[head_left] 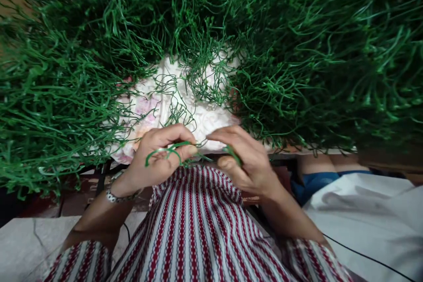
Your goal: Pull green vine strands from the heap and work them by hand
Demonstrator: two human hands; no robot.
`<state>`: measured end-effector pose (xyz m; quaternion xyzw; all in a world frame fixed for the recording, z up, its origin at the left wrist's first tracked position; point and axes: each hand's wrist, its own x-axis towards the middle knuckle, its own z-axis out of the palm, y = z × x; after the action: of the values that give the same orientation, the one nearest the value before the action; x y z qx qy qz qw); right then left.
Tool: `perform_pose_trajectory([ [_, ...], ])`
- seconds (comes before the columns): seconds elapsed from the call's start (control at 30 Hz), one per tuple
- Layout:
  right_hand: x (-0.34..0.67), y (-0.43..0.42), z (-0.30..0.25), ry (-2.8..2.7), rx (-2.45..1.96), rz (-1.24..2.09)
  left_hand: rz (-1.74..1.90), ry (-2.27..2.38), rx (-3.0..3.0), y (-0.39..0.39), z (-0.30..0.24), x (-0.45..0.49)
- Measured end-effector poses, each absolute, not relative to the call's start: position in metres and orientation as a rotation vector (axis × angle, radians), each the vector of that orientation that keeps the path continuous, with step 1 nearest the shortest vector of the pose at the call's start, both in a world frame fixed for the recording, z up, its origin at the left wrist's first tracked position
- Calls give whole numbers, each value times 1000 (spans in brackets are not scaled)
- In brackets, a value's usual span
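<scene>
My left hand (161, 154) is closed, thumb and index finger pinching a thin green stem (155, 153) that curls back over the palm. Its end pokes out toward the right side. Close beside it, my right hand (246, 156) has its fingers curled, with a short green piece (234, 155) between thumb and fingers. A dark thin strand shows in the small gap between the hands; whether it joins both pieces I cannot tell. Both hands are held over the near edge of a pale floral cloth (211, 116), where several loose green stems (178, 112) lie.
Big heaps of the same green stems (59, 97) surround the cloth on the left, at the back and on the right (313, 75). Another person's legs in blue clothing (317, 183) show at the right, near a white sheet (363, 216). A dark cable (363, 255) crosses that sheet.
</scene>
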<state>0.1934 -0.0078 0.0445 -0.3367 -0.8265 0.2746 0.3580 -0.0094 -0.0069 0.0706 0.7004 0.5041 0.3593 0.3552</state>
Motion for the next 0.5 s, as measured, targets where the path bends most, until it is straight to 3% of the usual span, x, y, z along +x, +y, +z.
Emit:
perform_pose_trajectory([
  [0.2, 156, -8, 30, -2105, -891, 949, 1019, 1310, 1608, -3, 58, -3],
  [0.37, 147, -18, 27, -2211, -1159, 792, 1255, 1518, 1473, -9, 42, 8],
  [0.5, 140, -40, 18, -2272, -1012, 697, 1570, 1686, 1423, 4, 43, 4],
])
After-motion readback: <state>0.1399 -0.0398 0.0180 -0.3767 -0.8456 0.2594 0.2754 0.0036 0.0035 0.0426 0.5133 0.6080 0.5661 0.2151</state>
